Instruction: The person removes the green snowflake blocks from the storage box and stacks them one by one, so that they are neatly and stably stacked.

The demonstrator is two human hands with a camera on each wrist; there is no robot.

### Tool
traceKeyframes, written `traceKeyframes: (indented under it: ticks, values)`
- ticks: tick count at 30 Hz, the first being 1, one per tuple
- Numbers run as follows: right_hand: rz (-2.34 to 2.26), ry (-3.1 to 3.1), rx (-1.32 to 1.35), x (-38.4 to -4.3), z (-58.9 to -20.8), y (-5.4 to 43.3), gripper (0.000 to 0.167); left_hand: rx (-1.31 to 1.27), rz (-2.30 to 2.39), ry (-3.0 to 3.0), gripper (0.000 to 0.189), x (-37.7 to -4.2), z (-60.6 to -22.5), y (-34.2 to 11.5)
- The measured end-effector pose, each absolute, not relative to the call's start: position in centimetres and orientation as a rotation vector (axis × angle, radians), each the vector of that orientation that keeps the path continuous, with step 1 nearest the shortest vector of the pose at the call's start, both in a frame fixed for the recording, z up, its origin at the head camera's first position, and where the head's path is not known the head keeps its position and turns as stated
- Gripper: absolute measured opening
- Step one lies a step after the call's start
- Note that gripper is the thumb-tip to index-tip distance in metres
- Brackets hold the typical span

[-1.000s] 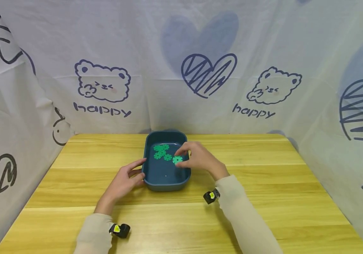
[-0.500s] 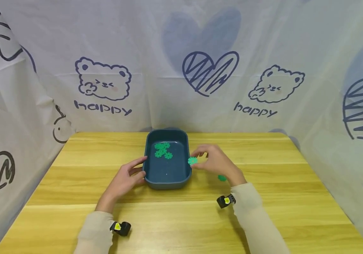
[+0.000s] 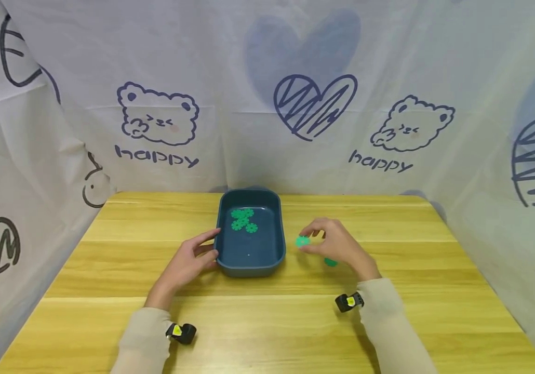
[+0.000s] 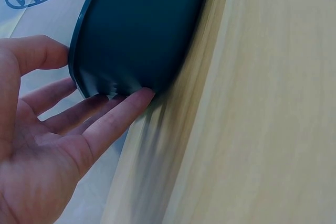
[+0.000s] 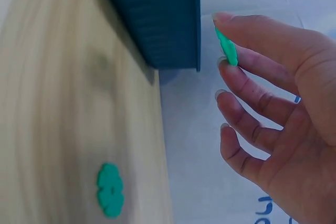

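A green plastic snowflake disc (image 3: 302, 241) is pinched between the thumb and a finger of my right hand (image 3: 335, 243), to the right of the bin and above the table. In the right wrist view the held disc (image 5: 227, 47) appears nearly edge-on. My left hand (image 3: 189, 265) rests its spread fingertips against the left side of the dark blue bin (image 3: 250, 270). Its fingers (image 4: 113, 121) lie along the outer wall in the left wrist view. Inside the bin, toward the back, several green snowflake discs (image 3: 243, 221) lie clustered, some overlapping.
Another green snowflake disc (image 3: 330, 262) lies on the wooden table (image 3: 258, 332) beneath my right hand, partly hidden by it. A printed white cloth (image 3: 230, 130) hangs behind the table and along both sides.
My right hand has lifted a disc out of the bin and carried it rightward past the rim. The disc lying on the table has come into sight. My left hand stays at the bin.
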State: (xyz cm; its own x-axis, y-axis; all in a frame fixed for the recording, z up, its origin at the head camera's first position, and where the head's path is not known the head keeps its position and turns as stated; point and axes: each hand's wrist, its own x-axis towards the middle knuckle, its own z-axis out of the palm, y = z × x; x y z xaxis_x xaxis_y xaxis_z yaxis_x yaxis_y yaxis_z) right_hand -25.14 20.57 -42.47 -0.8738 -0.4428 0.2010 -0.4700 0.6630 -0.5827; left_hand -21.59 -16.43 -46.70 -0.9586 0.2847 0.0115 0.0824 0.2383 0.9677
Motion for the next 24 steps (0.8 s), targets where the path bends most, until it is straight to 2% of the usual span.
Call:
traceKeyframes:
  ticks: [24]
  values:
    - [1.021,-2.966,0.547,-24.3,-44.5,26.7,0.029,0.318,1.799,2.331,0.059,-21.7,-46.4,-16.4]
